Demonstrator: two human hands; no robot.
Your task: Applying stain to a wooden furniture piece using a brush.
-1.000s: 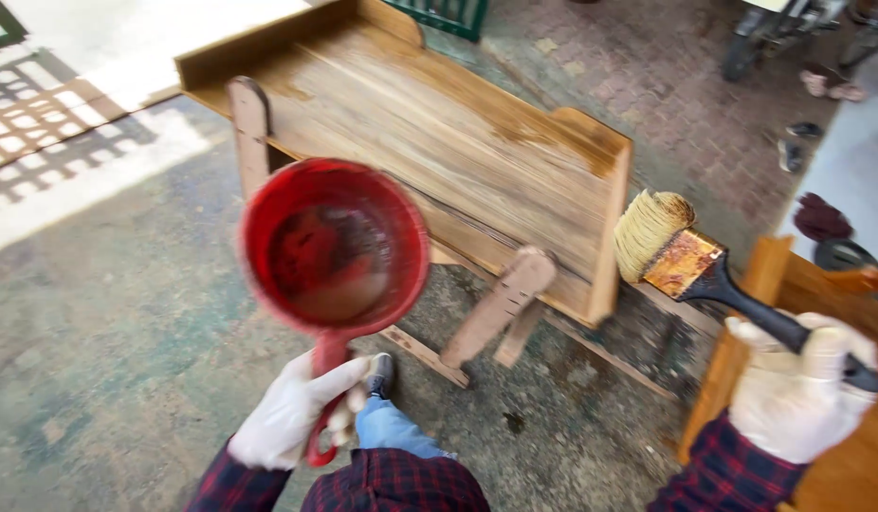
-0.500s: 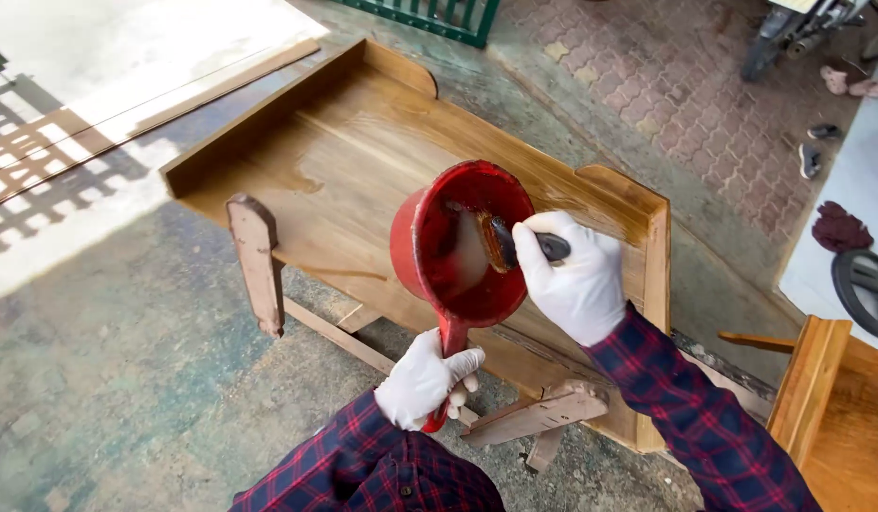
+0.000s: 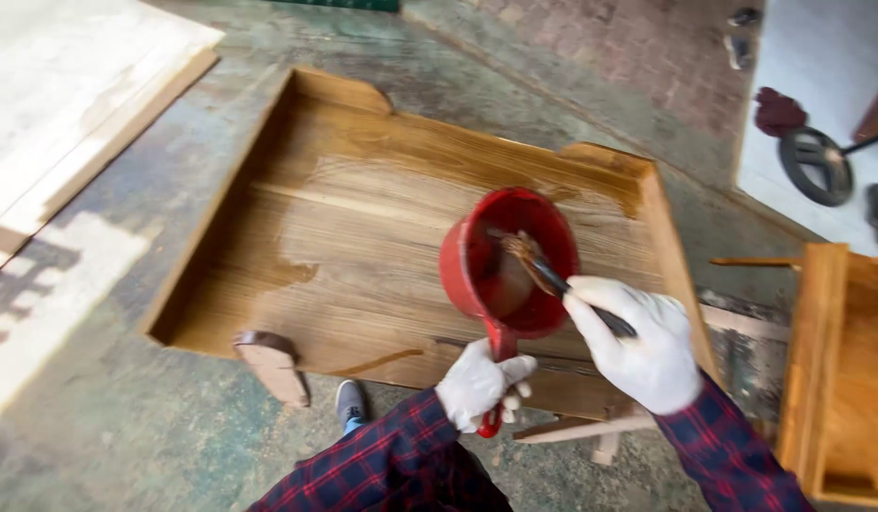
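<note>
Brush [image 3: 539, 268] now deeper in red ladle [image 3: 508, 261]; R hand [image 3: 643, 343] fingers clamped on it, L hand [image 3: 479, 384] gripping handle.

Dark metal wheel [image 3: 814, 166] on pale sheet [image 3: 799, 85], grey shoe [image 3: 350, 402], wooden crate [image 3: 842, 370]

Soft, even daylight fills the scene, brightest on the pale sunlit patch of floor [image 3: 50, 313] far left of the grip, shadows stay faint, and slight motion blur softens the edges.
</note>
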